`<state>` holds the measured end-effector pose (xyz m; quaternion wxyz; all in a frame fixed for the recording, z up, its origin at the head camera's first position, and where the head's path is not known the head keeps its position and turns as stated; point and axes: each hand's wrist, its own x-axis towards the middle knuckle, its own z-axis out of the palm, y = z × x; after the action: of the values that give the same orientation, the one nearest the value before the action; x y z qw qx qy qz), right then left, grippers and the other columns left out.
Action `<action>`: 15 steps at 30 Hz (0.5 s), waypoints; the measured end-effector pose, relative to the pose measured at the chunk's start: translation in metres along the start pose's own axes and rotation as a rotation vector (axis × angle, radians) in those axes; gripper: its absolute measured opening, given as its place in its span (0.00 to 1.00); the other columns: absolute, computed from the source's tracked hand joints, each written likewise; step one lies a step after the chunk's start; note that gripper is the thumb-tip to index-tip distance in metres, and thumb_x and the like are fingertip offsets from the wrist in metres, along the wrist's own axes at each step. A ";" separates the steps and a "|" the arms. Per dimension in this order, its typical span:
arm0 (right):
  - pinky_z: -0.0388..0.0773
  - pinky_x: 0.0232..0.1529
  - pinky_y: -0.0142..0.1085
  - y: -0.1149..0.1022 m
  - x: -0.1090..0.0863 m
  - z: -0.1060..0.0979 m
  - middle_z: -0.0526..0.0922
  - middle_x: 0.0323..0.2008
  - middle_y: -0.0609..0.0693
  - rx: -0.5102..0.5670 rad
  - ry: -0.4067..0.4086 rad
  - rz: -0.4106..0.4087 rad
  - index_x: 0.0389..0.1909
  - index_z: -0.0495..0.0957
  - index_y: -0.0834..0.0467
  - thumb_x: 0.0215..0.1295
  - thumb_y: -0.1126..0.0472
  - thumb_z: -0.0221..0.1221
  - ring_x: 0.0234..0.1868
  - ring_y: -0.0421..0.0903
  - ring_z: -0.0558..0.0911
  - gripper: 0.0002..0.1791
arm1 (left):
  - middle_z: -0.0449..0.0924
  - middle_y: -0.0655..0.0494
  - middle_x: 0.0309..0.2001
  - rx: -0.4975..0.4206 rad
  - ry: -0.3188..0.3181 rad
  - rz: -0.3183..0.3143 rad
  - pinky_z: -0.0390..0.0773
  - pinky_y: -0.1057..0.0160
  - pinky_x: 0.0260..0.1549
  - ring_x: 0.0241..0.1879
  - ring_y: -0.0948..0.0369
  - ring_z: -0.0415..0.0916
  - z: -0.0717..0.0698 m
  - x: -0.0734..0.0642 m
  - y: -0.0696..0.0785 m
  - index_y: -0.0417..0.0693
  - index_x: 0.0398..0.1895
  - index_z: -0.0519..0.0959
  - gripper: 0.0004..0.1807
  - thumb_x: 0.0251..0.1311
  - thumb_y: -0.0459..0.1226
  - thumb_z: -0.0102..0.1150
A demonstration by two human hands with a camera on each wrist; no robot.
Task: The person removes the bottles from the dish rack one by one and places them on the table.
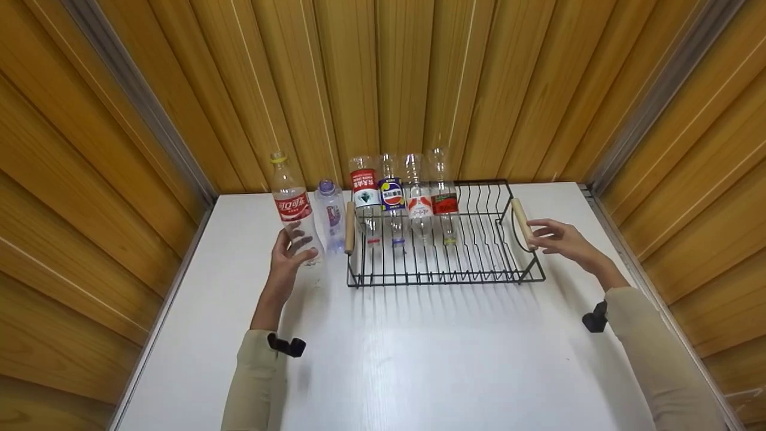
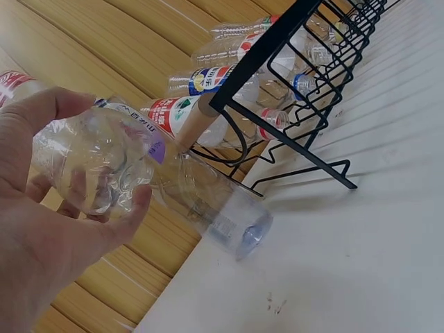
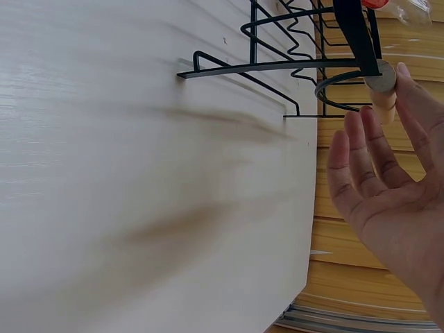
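My left hand (image 1: 289,254) grips a clear soda bottle (image 1: 294,206) with a red label and a yellow neck ring, fingers and thumb around its lower part. In the left wrist view the base of this bottle appears raised from the table. Just right of it stands a clear bottle (image 1: 332,218) with a purple neck, beside the black wire rack (image 1: 443,278). At the rack's other end, my right hand (image 1: 565,242) touches the wooden handle (image 1: 522,222) with thumb and fingertips, its fingers fairly straight. The right wrist view shows the handle (image 3: 383,104) near these fingertips.
Several clear bottles sit neck-down in the rack's left half, including a red-and-white labelled bottle (image 1: 365,188) and a blue-labelled bottle (image 1: 392,194). Another wooden handle (image 1: 350,227) is on the rack's left end. Behind the white table (image 1: 419,365) rises a wooden wall (image 1: 401,78).
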<state>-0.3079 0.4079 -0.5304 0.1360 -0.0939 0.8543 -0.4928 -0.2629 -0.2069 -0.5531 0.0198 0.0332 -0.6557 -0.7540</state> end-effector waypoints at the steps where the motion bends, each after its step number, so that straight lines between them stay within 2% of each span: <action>1: 0.82 0.48 0.29 0.001 -0.001 0.000 0.78 0.56 0.60 0.002 0.001 -0.002 0.75 0.64 0.62 0.74 0.55 0.60 0.46 0.31 0.84 0.33 | 0.64 0.51 0.67 0.005 0.010 -0.005 0.73 0.52 0.67 0.71 0.51 0.66 0.000 0.000 -0.002 0.53 0.76 0.59 0.41 0.62 0.28 0.65; 5: 0.83 0.48 0.30 0.004 -0.004 0.002 0.81 0.53 0.52 0.035 0.006 -0.008 0.75 0.63 0.63 0.74 0.55 0.60 0.46 0.31 0.84 0.34 | 0.63 0.46 0.69 0.021 0.054 -0.012 0.66 0.49 0.73 0.72 0.47 0.64 -0.002 0.003 -0.012 0.49 0.75 0.58 0.43 0.58 0.27 0.68; 10: 0.83 0.48 0.33 0.009 -0.006 0.004 0.84 0.47 0.41 0.082 0.008 -0.003 0.76 0.62 0.61 0.75 0.55 0.59 0.47 0.32 0.84 0.34 | 0.64 0.42 0.70 0.135 0.118 -0.041 0.61 0.47 0.75 0.72 0.47 0.61 -0.005 0.012 -0.025 0.44 0.74 0.60 0.44 0.55 0.28 0.71; 15: 0.84 0.50 0.36 0.013 -0.004 0.006 0.84 0.48 0.39 0.114 -0.009 0.004 0.78 0.59 0.59 0.77 0.54 0.57 0.48 0.33 0.84 0.34 | 0.66 0.44 0.70 0.241 0.185 -0.097 0.61 0.46 0.73 0.73 0.48 0.60 -0.009 0.021 -0.037 0.46 0.75 0.62 0.44 0.54 0.29 0.72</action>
<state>-0.3026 0.4107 -0.5434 0.1462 -0.0865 0.8245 -0.5397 -0.2830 -0.2125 -0.5915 0.0396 0.1363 -0.7344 -0.6637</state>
